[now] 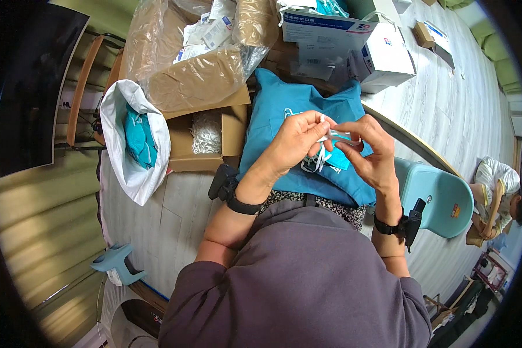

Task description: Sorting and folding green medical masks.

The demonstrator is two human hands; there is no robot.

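Over my lap lies a blue cloth [267, 122], spread out like a bag or apron. My left hand [296, 142] is closed, pinching a white elastic strap [343, 140] between thumb and fingers. From the other side my right hand [372, 152] grips the same strap, its fingers curled and thumb below. Just under the hands rest a teal face mask [339, 160] and loose white straps [314, 165], partly hidden by my fingers. Whether the held strap is joined to the mask, I cannot tell.
A white sack [117, 113] with teal masks stands at left. Beside it is a cardboard box [233, 130] of white straps. Ahead are a plastic-lined carton [200, 81] of small packets and white printed boxes [388, 64]. A blue-green chair [441, 200] stands at right; another person [496, 191] crouches beyond.
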